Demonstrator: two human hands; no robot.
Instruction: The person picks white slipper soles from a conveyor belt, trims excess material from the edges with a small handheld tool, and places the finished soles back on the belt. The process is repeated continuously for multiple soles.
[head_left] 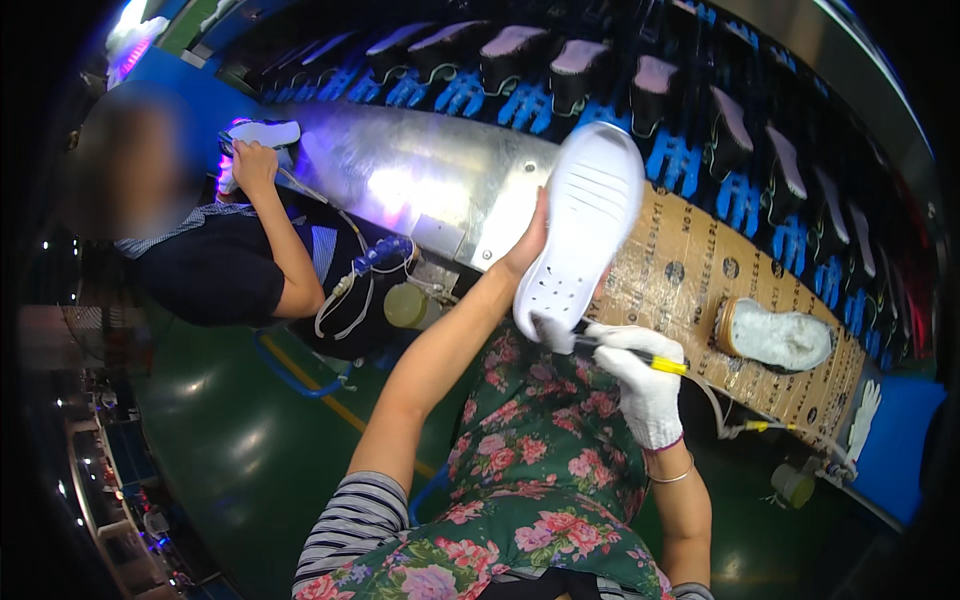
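Observation:
A white shoe sole (585, 205) with grooves across its wide end and small holes toward the narrow end is held up, tilted, in front of me. My bare left hand (532, 240) is closed on its left edge; most of the fingers are hidden behind it. In a white knitted glove, my right hand (640, 375) grips a brush (552, 335) with a dark handle and a yellow band. A thin hose trails from the brush's rear end. The bristles touch the narrow end of the sole.
Shoes on a rack (575, 75) with blue supports curve along the far side. A cardboard-covered bench (680, 290) bears a tan-edged, white-filled shoe-shaped piece (780, 335). At left, a co-worker (215, 260) holds another shoe (262, 134) by a metal table (400, 150). A white glove (865, 420) lies far right.

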